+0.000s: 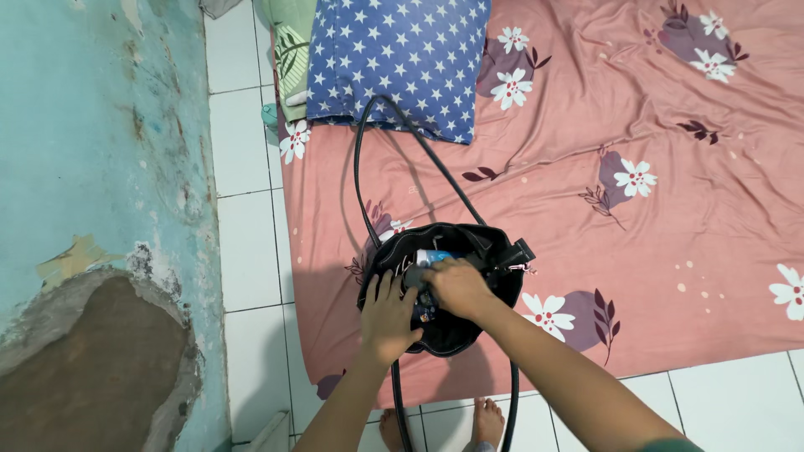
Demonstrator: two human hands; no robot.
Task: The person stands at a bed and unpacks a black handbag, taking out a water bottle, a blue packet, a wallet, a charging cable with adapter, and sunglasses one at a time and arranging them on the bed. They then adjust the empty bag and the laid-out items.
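**Both hands at the mouth of a black bag on a flowered sheet**

A black handbag (456, 322) sits near the lower edge of a pink sheet (670, 251) printed with white and dark purple flowers. The sheet covers a low mattress on a white tiled floor (247, 218). One long black strap (362, 151) loops up from the bag toward a blue pillow with white stars (394, 59), which lies at the head of the sheet beside a green leaf-patterned pillow (293, 50). Another strap (397, 402) hangs down over the edge toward the person's bare feet (486, 423). To the left stands a worn turquoise wall (92, 125) with peeling paint and a bare brown patch low down.

Inside the open bag, a small blue and white package (433, 257) shows near the upper rim, partly covered by the right hand. A dark card-like item with small coloured marks (425, 315) peeks out between the two hands; its shape is hard to make out.

The left hand (389, 318) lies flat on the bag's near left side, fingers spread and extended over the rim, pressing rather than gripping. The right hand (456, 287) reaches into the opening with its fingers curled down around something grey; what exactly it grips cannot be told, since the knuckles hide it
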